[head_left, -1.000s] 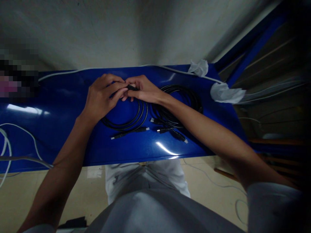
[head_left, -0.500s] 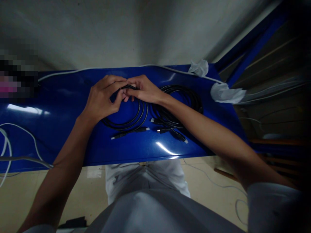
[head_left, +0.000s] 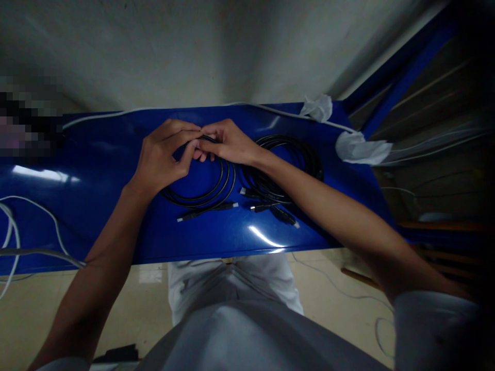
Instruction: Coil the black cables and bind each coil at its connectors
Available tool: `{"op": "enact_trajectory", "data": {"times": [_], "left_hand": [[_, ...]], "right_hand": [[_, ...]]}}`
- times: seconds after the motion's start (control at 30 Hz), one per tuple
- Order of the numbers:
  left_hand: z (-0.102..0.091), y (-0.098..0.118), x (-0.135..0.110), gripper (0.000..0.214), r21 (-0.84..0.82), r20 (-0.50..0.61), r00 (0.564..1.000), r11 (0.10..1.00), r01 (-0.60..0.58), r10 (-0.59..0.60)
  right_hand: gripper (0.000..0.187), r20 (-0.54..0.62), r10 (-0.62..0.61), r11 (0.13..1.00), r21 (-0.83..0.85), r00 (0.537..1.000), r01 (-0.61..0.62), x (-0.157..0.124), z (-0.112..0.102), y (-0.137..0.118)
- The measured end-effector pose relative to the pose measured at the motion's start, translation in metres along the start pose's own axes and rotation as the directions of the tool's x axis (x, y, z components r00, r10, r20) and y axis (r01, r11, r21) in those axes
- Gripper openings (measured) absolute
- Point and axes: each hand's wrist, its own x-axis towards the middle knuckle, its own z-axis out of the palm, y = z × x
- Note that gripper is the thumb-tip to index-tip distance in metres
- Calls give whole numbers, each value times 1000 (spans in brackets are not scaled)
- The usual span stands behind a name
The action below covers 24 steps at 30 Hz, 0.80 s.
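On the blue table lies a coiled black cable (head_left: 187, 199), its two plug ends resting near the front of the loop. My left hand (head_left: 164, 152) has its thumb and fingers closed in a pinch at the far side of this coil. Against it, my right hand (head_left: 228, 143) grips the same bundled strands, and the fingertips of both hands meet there. Exactly what lies between the fingertips is partly hidden. Under my right forearm is a thicker coil of black cables (head_left: 309, 157), with several plugs (head_left: 284, 215) pointing toward the front.
A white cable (head_left: 116, 114) runs along the back of the blue table (head_left: 216, 239), by the wall. Crumpled white wrapping (head_left: 363, 148) sits at the right corner. Pale cables (head_left: 13, 232) loop at the left edge. A blue frame post (head_left: 402, 77) rises on the right.
My left fingertips have shifted slightly at the far side of the coil, covering a little more of the strands. The coils and plugs stay where they were.
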Motion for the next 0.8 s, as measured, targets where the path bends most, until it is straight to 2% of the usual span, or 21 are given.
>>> {"op": "enact_trajectory", "data": {"times": [0.4,0.8], "left_hand": [[1,7,2,24,12,-42,997,998,69,-69],[2,6,2,24,-6,-108,987,993,121,-121]], "right_hand": [[33,-36,34,999,-17,999,-34,1,2,-2],[35,-126,-70,998,-10,989,69,6,-2,13]]}}
